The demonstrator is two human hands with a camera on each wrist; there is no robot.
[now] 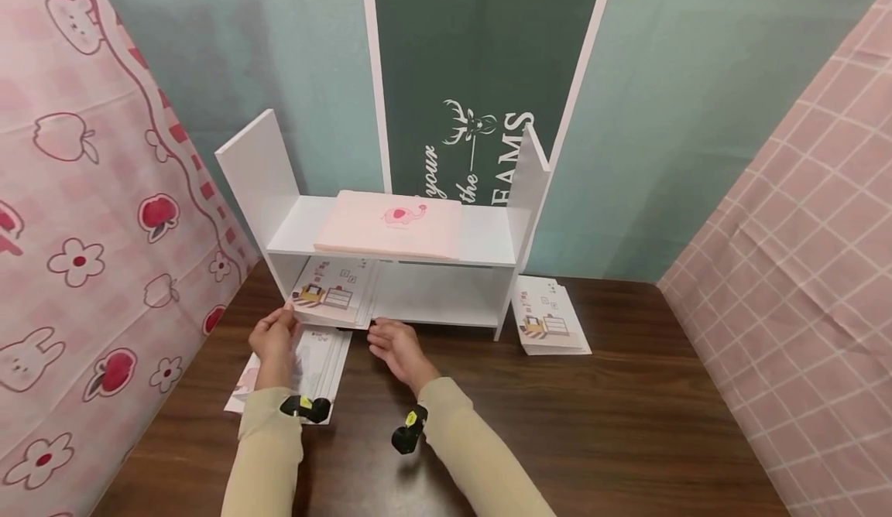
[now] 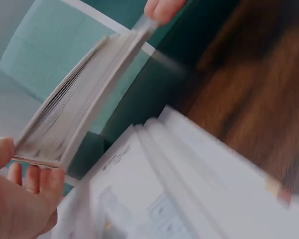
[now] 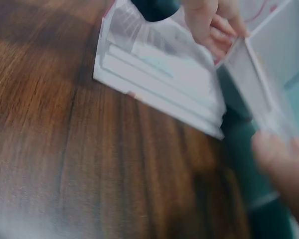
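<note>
Both hands grip a white book [image 1: 331, 289] with a yellow-and-white building drawing on its cover, at the left part of the lower opening of a white desktop shelf [image 1: 484, 238]. The left hand [image 1: 273, 337] pinches its near left corner, thumb on top and fingers beneath in the left wrist view. The right hand [image 1: 397, 349] holds the near right corner, fingertips at the edge. In the left wrist view the book's page edges [image 2: 79, 99] face the camera. Below the left wrist, more white books [image 1: 319, 374] lie on the table, partly hidden by the arm.
On the shelf's upper board lies a pink book [image 1: 390, 227] with an elephant picture. Another white book [image 1: 550, 316] with the same building drawing lies on the brown table [image 1: 613, 424], right of the shelf. Patterned pink cloths [image 1: 77, 215] hang at both sides.
</note>
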